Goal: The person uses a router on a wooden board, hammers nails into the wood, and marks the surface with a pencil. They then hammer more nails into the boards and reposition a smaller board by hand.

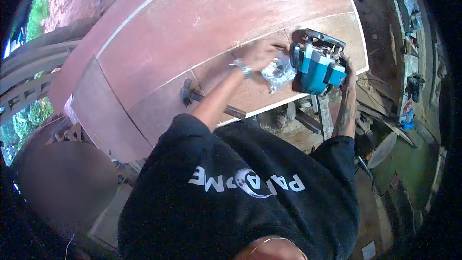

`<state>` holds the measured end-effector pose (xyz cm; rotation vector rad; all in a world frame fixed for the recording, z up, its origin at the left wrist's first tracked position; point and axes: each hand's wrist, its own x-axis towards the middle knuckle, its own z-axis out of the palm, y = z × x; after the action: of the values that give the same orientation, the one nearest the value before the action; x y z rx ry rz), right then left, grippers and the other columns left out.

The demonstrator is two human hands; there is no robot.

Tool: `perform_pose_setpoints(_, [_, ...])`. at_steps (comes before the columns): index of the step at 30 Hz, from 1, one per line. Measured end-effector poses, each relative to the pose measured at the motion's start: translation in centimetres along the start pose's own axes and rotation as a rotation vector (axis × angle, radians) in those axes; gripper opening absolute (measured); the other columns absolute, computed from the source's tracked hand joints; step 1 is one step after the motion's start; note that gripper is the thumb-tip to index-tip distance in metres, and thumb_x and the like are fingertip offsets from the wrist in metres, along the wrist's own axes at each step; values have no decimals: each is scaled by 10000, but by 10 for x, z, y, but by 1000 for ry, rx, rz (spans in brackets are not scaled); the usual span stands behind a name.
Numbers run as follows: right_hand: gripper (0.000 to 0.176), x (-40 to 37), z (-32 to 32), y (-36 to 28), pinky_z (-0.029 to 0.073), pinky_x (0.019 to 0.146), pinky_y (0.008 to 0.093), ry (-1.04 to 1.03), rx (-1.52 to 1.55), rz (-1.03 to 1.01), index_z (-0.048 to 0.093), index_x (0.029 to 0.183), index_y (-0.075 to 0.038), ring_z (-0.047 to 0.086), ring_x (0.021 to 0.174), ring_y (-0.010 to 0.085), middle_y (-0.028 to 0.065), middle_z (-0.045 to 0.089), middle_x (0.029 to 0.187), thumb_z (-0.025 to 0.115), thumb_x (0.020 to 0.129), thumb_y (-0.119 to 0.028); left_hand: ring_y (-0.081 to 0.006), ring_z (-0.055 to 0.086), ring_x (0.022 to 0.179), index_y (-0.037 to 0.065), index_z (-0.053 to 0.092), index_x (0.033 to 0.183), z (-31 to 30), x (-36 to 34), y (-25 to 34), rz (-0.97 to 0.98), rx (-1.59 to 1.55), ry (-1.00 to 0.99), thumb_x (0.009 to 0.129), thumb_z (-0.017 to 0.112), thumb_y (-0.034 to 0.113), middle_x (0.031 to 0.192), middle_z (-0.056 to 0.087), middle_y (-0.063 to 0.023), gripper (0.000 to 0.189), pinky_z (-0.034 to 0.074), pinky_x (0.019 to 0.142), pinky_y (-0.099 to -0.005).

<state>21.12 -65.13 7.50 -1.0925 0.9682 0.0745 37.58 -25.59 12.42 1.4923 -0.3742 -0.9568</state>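
A teal and black plunge router (315,73) lies tipped over near the right end of the large wooden panel (192,24), its flat base facing away from me. My right hand (350,73) is closed around the handle on its right side. Just left of the router, my left hand (262,54) hovers over a clear plastic bag (279,73) with small things in it. Motion smears the fingers of that hand, and I cannot tell whether they grip anything. Below my left forearm lies a hammer (235,111), its middle hidden by the arm.
Another person (67,183) is at the lower left. A narrow ledge (409,62) with assorted tools runs along the right side. Wood scraps (308,120) lie below the panel's near edge. A pale slatted wooden structure (29,86) stands at the left.
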Motion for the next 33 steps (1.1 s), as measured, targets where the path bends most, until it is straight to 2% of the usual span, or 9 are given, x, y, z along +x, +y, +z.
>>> perform_pose_setpoints(4, [687,-32,-30,40,487,998,423,351,-73,-136,492,1462,-26,559,1260,277,133,585,1372,513,1008,-541,-332,699,1021,71,691,1205,-75,-59,-39,-74,830,293,946,585,154,1147,727,-129,292,551,925,-423])
perform_pose_setpoints(7, [403,-49,-81,117,512,665,290,637,-173,-452,664,1210,-28,627,798,178,71,693,1002,675,964,-347,-367,652,1117,90,673,1217,-86,-80,-101,56,1091,264,956,560,174,1200,693,-152,297,515,983,-453])
perform_pose_setpoints(12, [348,-136,-32,178,529,798,392,1017,-526,-557,735,1025,27,668,841,266,157,741,959,711,946,-311,-360,642,1143,92,664,1229,-84,-86,-102,-111,786,328,972,530,270,1241,673,-176,340,503,994,-464])
perform_pose_setpoints(15, [298,-158,8,215,527,764,381,828,-714,-700,708,1050,36,658,832,257,162,721,980,721,942,-242,-346,706,993,16,693,1096,-81,-66,-140,-25,982,262,959,500,216,1061,699,-227,310,573,879,-479])
perform_pose_setpoints(17, [260,-202,74,217,529,756,377,657,-803,-722,696,1053,36,657,832,255,160,713,986,714,947,-201,-369,713,866,36,717,993,-71,-72,-163,194,1029,507,950,468,143,1022,707,-221,274,579,795,-499])
perform_pose_setpoints(20, [230,-215,143,245,527,737,385,150,-757,-744,676,1066,28,650,817,264,157,696,933,675,944,-168,-372,711,841,54,715,950,-62,-125,-141,-191,233,587,926,492,135,995,712,-234,239,572,744,-471])
perform_pose_setpoints(23, [184,-259,259,236,455,895,472,-237,-1181,-834,656,1027,-13,582,1001,387,181,631,961,629,943,-175,-349,717,836,56,716,988,-65,-230,-129,97,395,808,879,563,108,948,728,-225,195,565,726,-422])
perform_pose_setpoints(25, [343,-247,295,259,455,912,496,-533,-1255,-857,619,1170,-51,551,1027,410,194,602,1069,663,918,-280,-248,732,905,32,736,1068,-73,-288,-151,-29,171,924,897,693,180,1010,760,-165,230,571,787,-383])
perform_pose_setpoints(33, [397,-231,349,323,484,814,508,-304,-1549,-930,574,1142,20,599,948,443,244,573,1041,698,908,-275,-238,690,810,50,783,1008,-202,-519,-231,-76,357,1285,890,728,133,969,762,-144,155,513,705,-380])
